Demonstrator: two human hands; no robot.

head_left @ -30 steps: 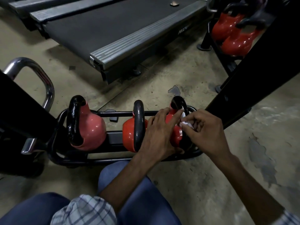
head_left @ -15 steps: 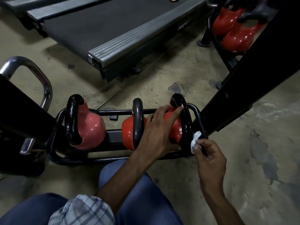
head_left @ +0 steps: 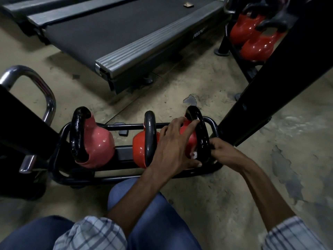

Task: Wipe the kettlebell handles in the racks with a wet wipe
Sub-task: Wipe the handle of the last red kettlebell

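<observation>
On my remote feed, the left hand (head_left: pixel 173 147) lies with its fingers spread over the red body of the rightmost kettlebell (head_left: pixel 191 141) in the floor rack (head_left: pixel 126 177), forefinger touching the black handle (head_left: pixel 201 134). The right hand (head_left: pixel 221 152) has its fingers curled round that handle's lower part, pressing the wet wipe (head_left: pixel 194 155) against it. Only a small white scrap of the wipe shows.

One legible marking, on the treadmill (head_left: pixel 117 33)
Pale lettering (head_left: pixel 198 33) on its grey side rail, near the rear corner, begins "PROT"; the remaining letters are too blurred to read.
</observation>
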